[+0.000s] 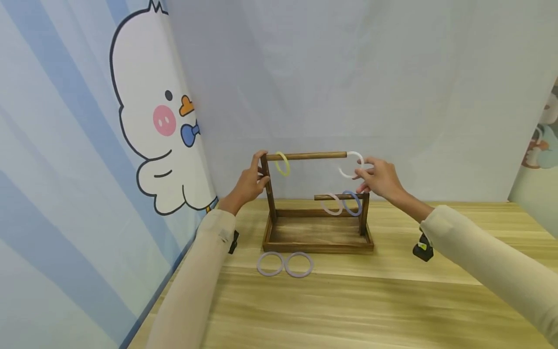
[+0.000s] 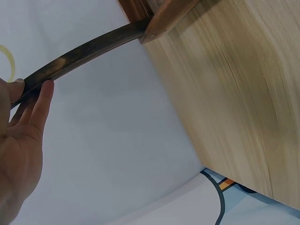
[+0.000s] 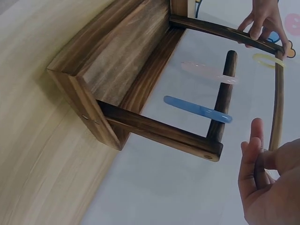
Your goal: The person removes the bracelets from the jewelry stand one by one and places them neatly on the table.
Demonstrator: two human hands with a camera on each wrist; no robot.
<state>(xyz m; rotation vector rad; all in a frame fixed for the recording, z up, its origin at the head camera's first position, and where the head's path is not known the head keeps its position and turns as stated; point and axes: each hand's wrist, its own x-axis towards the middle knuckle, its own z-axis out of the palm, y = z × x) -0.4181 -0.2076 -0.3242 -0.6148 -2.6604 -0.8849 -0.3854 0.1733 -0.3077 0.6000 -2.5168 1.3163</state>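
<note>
A brown wooden rack (image 1: 318,249) stands on the table, with a long upper bar (image 1: 314,156) and a shorter lower bar (image 1: 320,198). Near the top of its left post, my left hand (image 1: 250,185) holds on, thumb and fingers on either side. My right hand (image 1: 379,178) pinches a white ring (image 1: 362,159) right at the upper bar's free end; I cannot tell whether the bar passes through it. A yellow ring (image 1: 287,164) hangs on the upper bar near the left post. From the lower bar hang a pink ring (image 3: 201,70) and a blue ring (image 3: 197,108).
Two greyish-purple rings, a left ring (image 1: 270,275) and a right ring (image 1: 299,277), lie side by side on the wooden table (image 1: 348,310) before the rack. Behind stands a pale curtain (image 1: 348,72); a curtain with a cartoon duck (image 1: 148,121) is at the left.
</note>
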